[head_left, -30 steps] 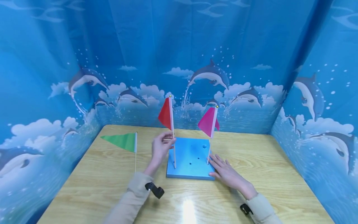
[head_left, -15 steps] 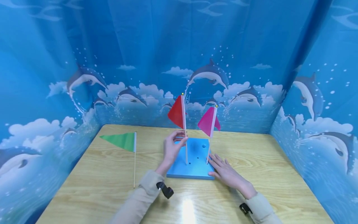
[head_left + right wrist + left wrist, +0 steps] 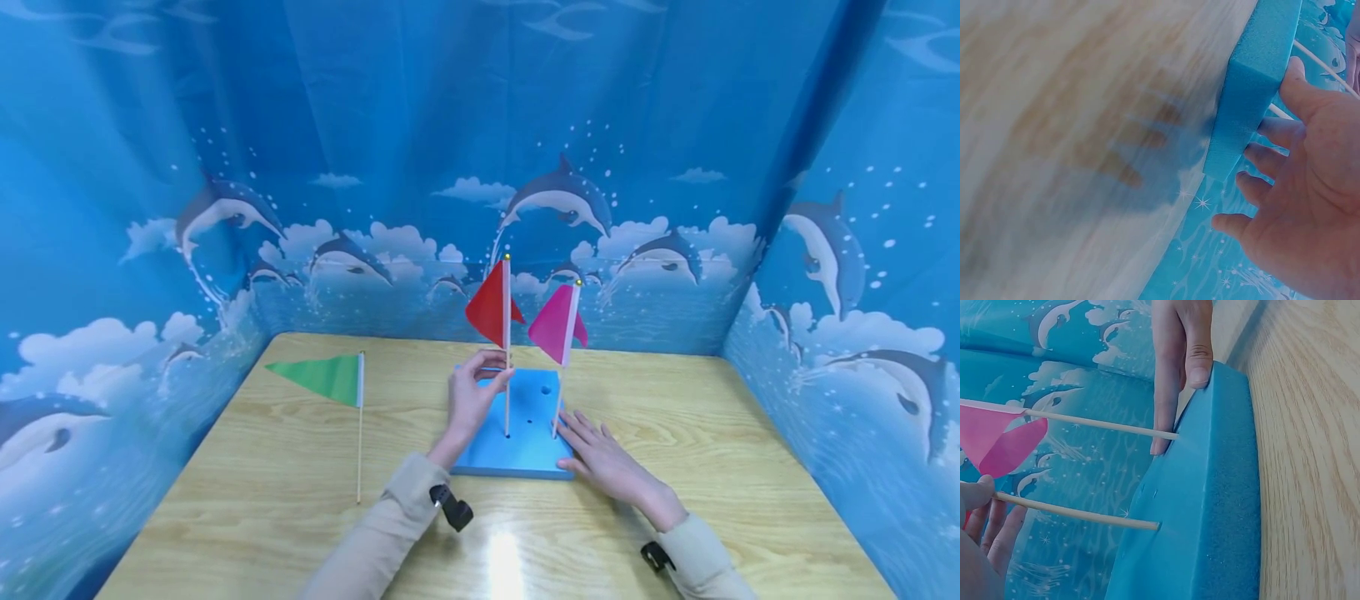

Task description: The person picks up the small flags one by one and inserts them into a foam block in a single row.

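Note:
A red pennant flag (image 3: 487,307) stands almost upright, its thin stick pinched between the thumb and fingers of my left hand (image 3: 471,396). The lower end of that stick meets a small hole in the blue foam block (image 3: 517,460), as the left wrist view also shows. To its right a pink flag (image 3: 552,325) is planted in the block, leaning slightly. My right hand (image 3: 606,463) lies with extended fingers along the block's right side; in the right wrist view the thumb (image 3: 1296,72) touches the block's edge. Its fingers are beside the pink flag's stick, not round it.
A green pennant flag (image 3: 330,381) lies on the wooden table (image 3: 247,500) to the left. Other holes show in the block, including a larger one (image 3: 546,390) near its back right corner. A blue dolphin-print curtain (image 3: 405,167) surrounds the back and sides.
My left hand has carried the red flag rightward, from the block's left part to a hole near its middle. My right hand has stayed at the block's right side.

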Motion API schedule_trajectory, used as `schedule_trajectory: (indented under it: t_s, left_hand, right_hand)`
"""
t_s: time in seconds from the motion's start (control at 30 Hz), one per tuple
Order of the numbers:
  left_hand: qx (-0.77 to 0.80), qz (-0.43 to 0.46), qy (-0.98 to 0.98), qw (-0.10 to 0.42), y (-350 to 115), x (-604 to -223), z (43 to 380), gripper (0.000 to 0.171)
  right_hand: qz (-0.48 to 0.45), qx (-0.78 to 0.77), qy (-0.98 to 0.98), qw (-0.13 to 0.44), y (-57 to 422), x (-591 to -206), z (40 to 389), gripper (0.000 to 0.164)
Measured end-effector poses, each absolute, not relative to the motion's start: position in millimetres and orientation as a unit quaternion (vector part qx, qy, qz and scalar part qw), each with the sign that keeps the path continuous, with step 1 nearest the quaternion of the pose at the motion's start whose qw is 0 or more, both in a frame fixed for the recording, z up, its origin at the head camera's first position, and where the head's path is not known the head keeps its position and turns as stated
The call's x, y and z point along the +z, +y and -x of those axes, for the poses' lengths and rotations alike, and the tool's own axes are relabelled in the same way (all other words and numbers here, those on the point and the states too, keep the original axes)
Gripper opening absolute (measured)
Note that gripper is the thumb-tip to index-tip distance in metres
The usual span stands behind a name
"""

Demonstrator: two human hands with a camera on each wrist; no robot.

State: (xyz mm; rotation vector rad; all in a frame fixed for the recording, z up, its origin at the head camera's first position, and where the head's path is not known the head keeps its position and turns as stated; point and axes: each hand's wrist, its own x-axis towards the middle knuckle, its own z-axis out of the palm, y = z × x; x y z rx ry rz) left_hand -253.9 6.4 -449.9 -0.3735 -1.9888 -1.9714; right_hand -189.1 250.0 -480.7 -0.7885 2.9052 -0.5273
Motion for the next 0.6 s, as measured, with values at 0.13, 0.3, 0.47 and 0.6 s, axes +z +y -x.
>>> schedule_trajectory:
  t_s: [0.13,0.3,0.47,0.6]
  left_hand:
    - [-0.679,0.129,-0.706,0.154,7.4,-450.4,253.1,0.028]
    - [-0.663,0.131,-0.723,0.141,7.8,-453.9,249.3,0.027]
    - [-0.636,0.134,-0.746,0.144,8.3,-460.6,245.4,0.025]
    - [-0.625,0.133,-0.756,0.146,8.7,-464.1,243.7,0.025]
  right_hand:
    - [0.258,-0.172,0.95,0.042,250.7,-482.2,189.8,0.064]
    - [0.262,-0.17,0.949,0.036,250.8,-482.1,190.4,0.063]
    - [0.264,-0.17,0.949,0.035,250.5,-482.2,190.3,0.063]
    - [0.26,-0.173,0.949,0.038,250.5,-481.6,189.5,0.063]
